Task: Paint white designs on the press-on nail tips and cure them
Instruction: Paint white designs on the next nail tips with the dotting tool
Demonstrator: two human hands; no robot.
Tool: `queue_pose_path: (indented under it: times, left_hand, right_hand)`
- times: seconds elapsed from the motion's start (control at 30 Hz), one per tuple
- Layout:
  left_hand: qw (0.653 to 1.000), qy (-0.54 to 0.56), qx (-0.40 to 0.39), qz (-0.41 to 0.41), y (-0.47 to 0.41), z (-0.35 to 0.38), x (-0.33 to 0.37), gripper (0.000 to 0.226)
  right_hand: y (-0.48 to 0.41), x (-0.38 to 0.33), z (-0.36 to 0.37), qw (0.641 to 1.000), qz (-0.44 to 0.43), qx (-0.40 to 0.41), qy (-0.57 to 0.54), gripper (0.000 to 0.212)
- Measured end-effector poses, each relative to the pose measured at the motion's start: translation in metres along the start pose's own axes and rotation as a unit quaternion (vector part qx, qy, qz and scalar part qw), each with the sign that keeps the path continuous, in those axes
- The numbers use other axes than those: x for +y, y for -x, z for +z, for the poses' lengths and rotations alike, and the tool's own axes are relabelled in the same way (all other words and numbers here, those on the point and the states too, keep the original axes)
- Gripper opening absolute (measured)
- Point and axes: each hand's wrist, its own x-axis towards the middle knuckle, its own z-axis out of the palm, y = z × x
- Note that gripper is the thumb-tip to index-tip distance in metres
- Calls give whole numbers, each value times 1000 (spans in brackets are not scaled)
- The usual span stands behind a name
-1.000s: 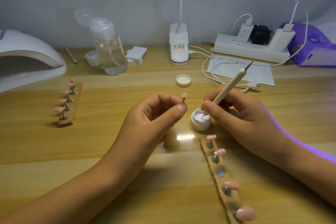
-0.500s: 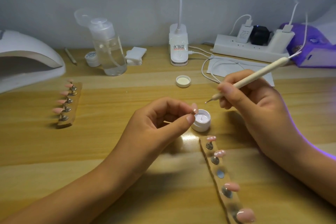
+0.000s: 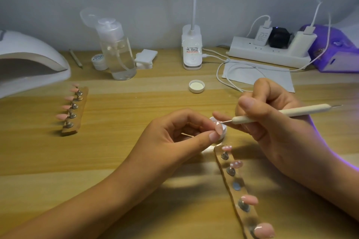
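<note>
At the far left of the bench (image 3: 136, 161) sits a white curing lamp (image 3: 29, 60), and just in front of it lies a wooden strip (image 3: 77, 120) with five pink nail tips on metal stands. Behind that are a thin stick (image 3: 75, 60), a small jar (image 3: 99, 61), a clear pump bottle (image 3: 118, 50) and a stack of white pads (image 3: 145, 59). Further right stand a desk-lamp base (image 3: 192, 50) and an upturned white cap (image 3: 196, 86). The left hand (image 3: 174, 141) is near the middle, its grip pinched with thumb and forefinger on a pink nail tip (image 3: 219, 129), held just above a small white pot (image 3: 223, 135) that is mostly hidden behind it. The right hand (image 3: 272, 122) has its grip closed round a cream dotting tool (image 3: 272, 115), pen-fashion, and the fine metal point touches the held nail tip. Just below, a second strip (image 3: 237, 186) runs toward the near edge with four pink tips. At the back right are a power strip (image 3: 270, 54), a sheet of paper (image 3: 258, 75) and a purple lamp (image 3: 334, 50).
</note>
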Motion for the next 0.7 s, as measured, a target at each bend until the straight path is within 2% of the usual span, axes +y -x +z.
queue_pose_path:
  times: [0.7]
  left_hand:
    - [1000, -22, 2, -22, 0, -2, -2, 7]
  right_hand:
    - [-1, 1, 0, 1000, 24, -9, 0, 21]
